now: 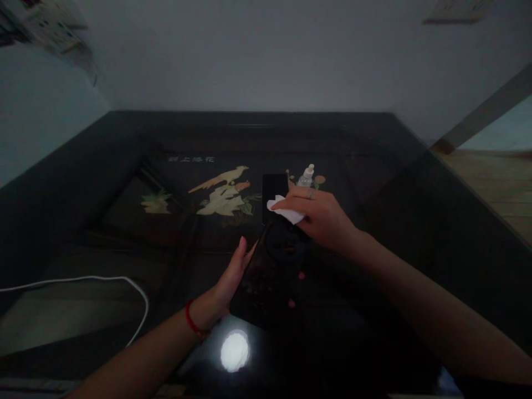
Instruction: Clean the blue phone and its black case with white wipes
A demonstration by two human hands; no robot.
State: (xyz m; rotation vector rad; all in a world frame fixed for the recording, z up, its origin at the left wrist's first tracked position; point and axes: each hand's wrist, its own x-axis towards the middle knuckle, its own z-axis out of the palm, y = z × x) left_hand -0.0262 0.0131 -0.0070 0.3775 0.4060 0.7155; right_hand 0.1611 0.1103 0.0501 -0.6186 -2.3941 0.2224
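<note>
My left hand [226,285] grips a dark phone [268,277] from underneath, thumb along its left edge and fingertips showing at its right edge. My right hand [318,213] presses a small white wipe [282,210] onto the top end of the phone, fingers pinched on the wipe. A ring shows on one finger of that hand. A red cord circles my left wrist. A small clear bottle with a white cap [306,176] stands just behind my right hand. A second dark flat object [275,185] lies beyond the wipe.
The dark glass-topped table [103,183] has an inlaid bird and flower picture [222,194] under the glass. A white cable [124,288] loops across the left side. A bright lamp reflection [235,350] shines near the front edge. Wooden floor shows at the right.
</note>
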